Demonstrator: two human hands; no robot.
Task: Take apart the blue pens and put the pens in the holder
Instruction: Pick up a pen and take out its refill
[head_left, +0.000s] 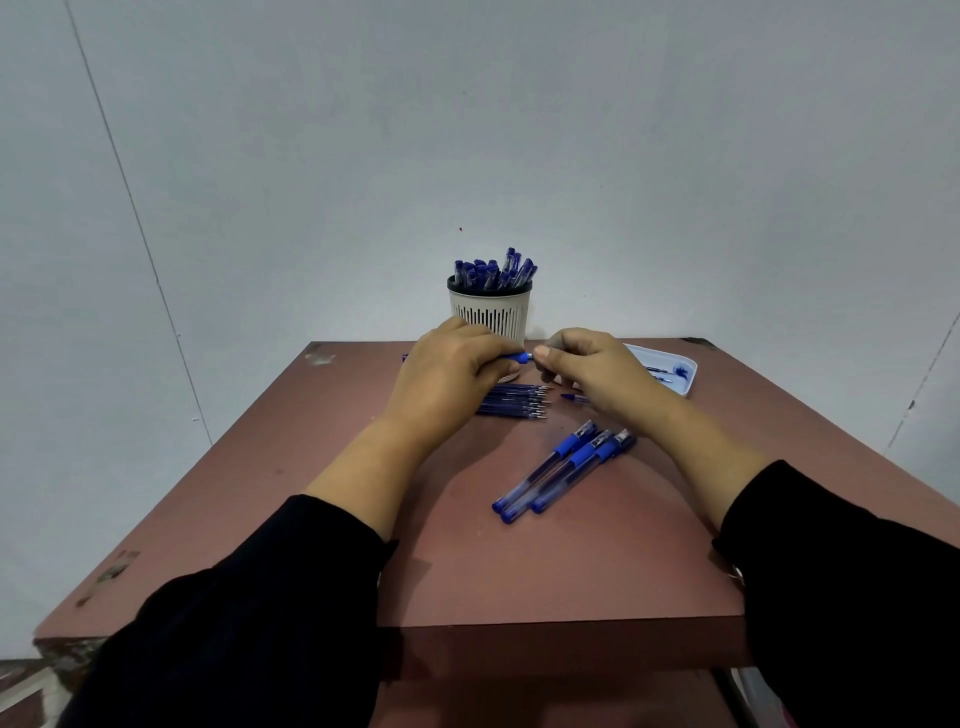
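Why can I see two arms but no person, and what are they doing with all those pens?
The camera sits on the person's head, looking down, so you see only their own arms. The left hand holds a blue pen, and the right hand is at its tip. On the brown table lie three whole pens, a row of thin ink refills, and a white tray of small parts. The holder behind is full of pens.
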